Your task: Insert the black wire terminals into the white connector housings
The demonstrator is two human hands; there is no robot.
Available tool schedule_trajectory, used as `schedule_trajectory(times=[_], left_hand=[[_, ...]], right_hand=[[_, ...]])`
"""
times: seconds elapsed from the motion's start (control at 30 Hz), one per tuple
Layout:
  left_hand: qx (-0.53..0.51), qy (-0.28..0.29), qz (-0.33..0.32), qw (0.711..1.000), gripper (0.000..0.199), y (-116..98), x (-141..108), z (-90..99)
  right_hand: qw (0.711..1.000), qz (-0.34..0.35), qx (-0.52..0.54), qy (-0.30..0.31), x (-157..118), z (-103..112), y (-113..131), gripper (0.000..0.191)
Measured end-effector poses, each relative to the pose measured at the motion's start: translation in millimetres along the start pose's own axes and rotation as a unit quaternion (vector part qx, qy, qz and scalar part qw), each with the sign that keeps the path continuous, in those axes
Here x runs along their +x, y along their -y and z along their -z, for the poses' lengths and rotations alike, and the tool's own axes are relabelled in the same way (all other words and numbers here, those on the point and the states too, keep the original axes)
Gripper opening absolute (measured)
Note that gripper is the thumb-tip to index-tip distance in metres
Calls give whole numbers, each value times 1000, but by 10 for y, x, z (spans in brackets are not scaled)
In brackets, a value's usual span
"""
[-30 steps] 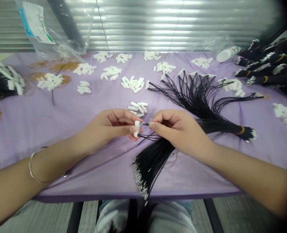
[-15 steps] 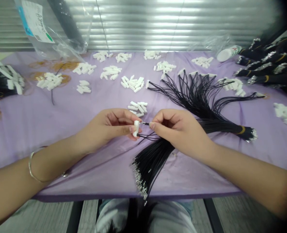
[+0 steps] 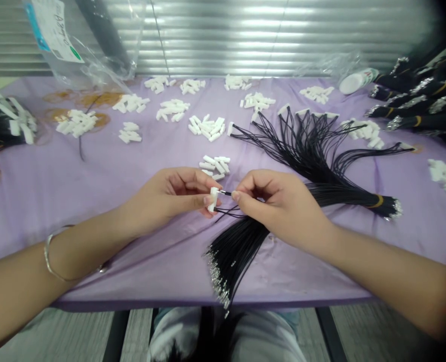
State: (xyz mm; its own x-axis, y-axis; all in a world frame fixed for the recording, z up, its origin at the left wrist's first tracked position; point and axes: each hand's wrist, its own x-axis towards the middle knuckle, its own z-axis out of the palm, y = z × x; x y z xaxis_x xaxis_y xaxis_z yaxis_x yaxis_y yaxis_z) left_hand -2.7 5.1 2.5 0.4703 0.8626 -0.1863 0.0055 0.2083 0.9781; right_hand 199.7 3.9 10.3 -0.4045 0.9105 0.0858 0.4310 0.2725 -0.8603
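Note:
Near the middle of the table, my left hand (image 3: 181, 193) pinches a white connector housing (image 3: 214, 199) between thumb and fingers. A few black wires come out of the housing's lower end. My right hand (image 3: 273, 201) is closed on a black wire (image 3: 226, 193), whose bare metal terminal points left at the housing's upper part. Whether the terminal tip has entered the housing I cannot tell. Below my right hand a bundle of loose black wires (image 3: 238, 256) fans toward the front edge, metal tips outward.
Several small piles of white housings (image 3: 207, 127) dot the purple tablecloth (image 3: 106, 176). A bound wire bundle (image 3: 343, 193) with housings on some ends lies right. More bundles (image 3: 415, 108) stack at back right. A clear plastic bag (image 3: 91, 45) stands back left; a white bottle (image 3: 353, 83) lies back right.
Almost nothing differs. Both hands keep their grips on the housing and the wire, and the view has shifted very slightly.

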Motion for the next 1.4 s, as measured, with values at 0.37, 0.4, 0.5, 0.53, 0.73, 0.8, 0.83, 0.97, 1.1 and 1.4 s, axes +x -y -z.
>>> schedule_trajectory(times=[0.37,0.4,0.5,0.53,0.73,0.8,0.83,0.97,1.1,1.4], left_hand=[[24,-7,-1,1000,12,-24,-2,-49],[25,-7,-1,1000,12,-26,-4,-53],[36,-16,0,999,12,-31,-11,-59],[42,-20,0,999,12,-31,-14,-59],[64,-32,5,997,13,-16,-19,-55],[63,-32,2,997,13,-10,-17,-54],[63,-32,1,998,13,-8,-17,-55],[56,-29,2,998,10,-15,-21,-64],[48,-22,7,999,10,-28,-25,-71],[70,-48,27,996,8,-26,-14,-86]], right_hand=[[1000,-6,-2,20,7,-13,1,14],[1000,-8,-1,21,8,-13,1,14],[1000,-12,6,28,10,-11,-2,14],[999,-14,8,32,11,-11,-3,14],[999,4,-3,40,6,-20,-14,11],[999,19,-19,30,0,-24,-17,11],[999,26,-28,24,-3,-25,-17,11],[998,35,-48,12,-7,-23,-7,14],[998,37,-50,10,-4,-23,0,14],[990,101,-94,11,-6,-34,-35,12]])
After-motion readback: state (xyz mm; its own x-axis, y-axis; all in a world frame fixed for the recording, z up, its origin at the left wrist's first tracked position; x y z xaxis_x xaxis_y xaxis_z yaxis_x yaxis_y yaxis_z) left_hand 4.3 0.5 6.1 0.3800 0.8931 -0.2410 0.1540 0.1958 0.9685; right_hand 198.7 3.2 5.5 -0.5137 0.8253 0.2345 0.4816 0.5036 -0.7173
